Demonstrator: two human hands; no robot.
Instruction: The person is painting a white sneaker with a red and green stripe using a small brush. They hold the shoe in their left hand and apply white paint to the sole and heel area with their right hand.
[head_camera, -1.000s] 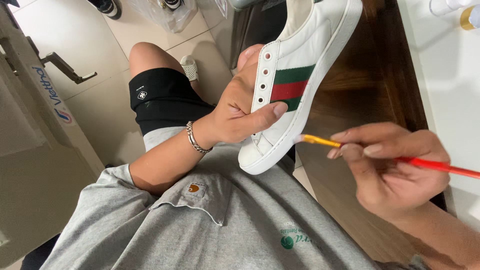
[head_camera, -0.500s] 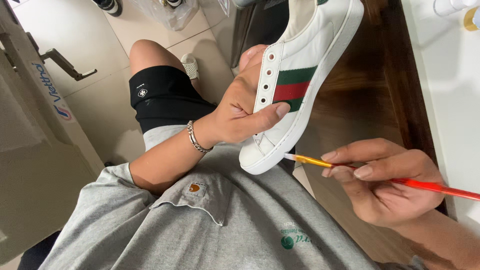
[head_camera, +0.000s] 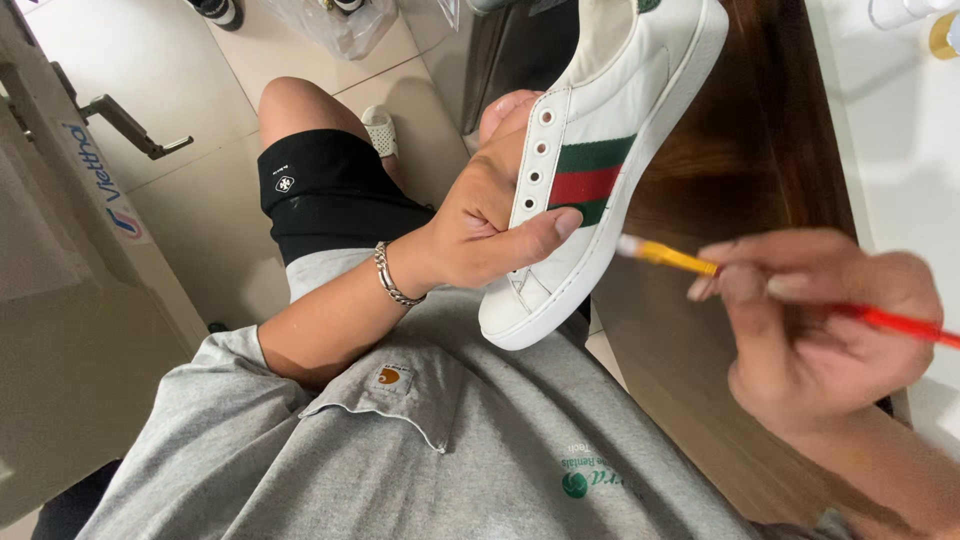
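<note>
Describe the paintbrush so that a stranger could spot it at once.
Start from the white sneaker with the green and red stripe, held up by the left hand. Just right of its sole, the right hand pinches a thin paintbrush. Its pale tip, gold ferrule and red handle set it apart.

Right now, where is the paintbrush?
In the head view, the paintbrush is in the right hand, its tip just off the white sneaker held by the left hand.
</note>
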